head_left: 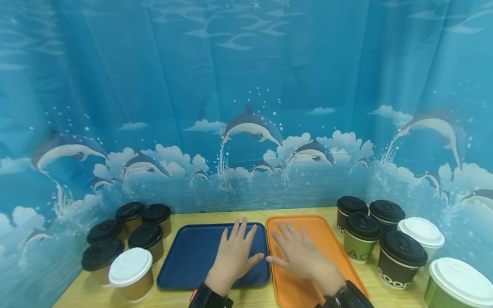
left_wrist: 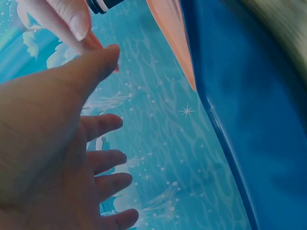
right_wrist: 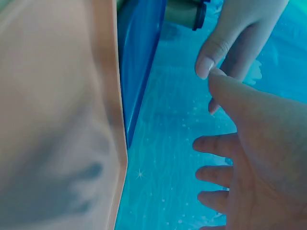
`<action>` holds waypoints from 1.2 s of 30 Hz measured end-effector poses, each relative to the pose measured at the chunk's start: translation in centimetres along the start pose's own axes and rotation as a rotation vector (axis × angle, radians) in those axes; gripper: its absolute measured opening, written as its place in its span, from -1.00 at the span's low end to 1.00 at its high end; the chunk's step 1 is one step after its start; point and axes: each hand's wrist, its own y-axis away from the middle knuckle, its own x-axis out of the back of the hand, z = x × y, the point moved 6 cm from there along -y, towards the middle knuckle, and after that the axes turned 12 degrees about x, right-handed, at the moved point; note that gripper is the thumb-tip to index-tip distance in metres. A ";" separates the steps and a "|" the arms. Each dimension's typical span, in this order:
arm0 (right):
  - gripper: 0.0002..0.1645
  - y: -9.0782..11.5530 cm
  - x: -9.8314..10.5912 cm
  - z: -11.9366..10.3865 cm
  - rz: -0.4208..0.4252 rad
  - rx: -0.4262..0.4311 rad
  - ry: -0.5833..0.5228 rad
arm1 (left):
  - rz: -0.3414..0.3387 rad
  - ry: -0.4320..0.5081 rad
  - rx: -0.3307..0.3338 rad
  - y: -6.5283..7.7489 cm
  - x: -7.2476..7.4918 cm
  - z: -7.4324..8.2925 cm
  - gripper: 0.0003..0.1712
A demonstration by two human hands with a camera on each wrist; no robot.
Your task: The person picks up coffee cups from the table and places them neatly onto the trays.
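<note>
Dolphin backdrop [head_left: 250, 64]: we set 12 o'clock here and centre our dial on the seam between the trays
Blue tray [head_left: 196, 252]: flat on the tabletop [head_left: 208, 218] at 9 o'clock, probably placed there to suit the left arm's reach
Orange tray [head_left: 323, 239]: at 3 o'clock, just beside the blue one, which we think keeps both within easy reach
Left hand [head_left: 235, 252]: above the blue tray, fingers straight and spread, gripping nothing
Right hand [head_left: 298, 254]: above the orange tray, equally splayed, with nothing in its grasp; we see the thumbs near each other
Left cups [head_left: 145, 239]: a lidded cluster beyond the blue tray at 9 o'clock, the white-lidded cup [head_left: 132, 273] on its 6 o'clock side; upright, we suppose, for stability
Right cups [head_left: 402, 252]: beyond the orange tray at 3 o'clock, upright and lidded, likely grouped to leave the middle to the trays
</note>
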 end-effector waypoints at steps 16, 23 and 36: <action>-0.05 -0.4 -3.0 -2.7 -0.200 0.095 -0.066 | -0.198 0.102 0.505 1.3 4.8 -10.1 -0.02; -0.10 -0.3 -3.4 -2.3 -0.228 0.064 -0.075 | -0.303 0.220 0.647 3.6 7.2 -17.1 0.16; -0.17 -0.4 -3.6 -2.3 -0.227 0.074 -0.074 | -0.369 0.265 0.725 6.3 7.5 -23.4 0.25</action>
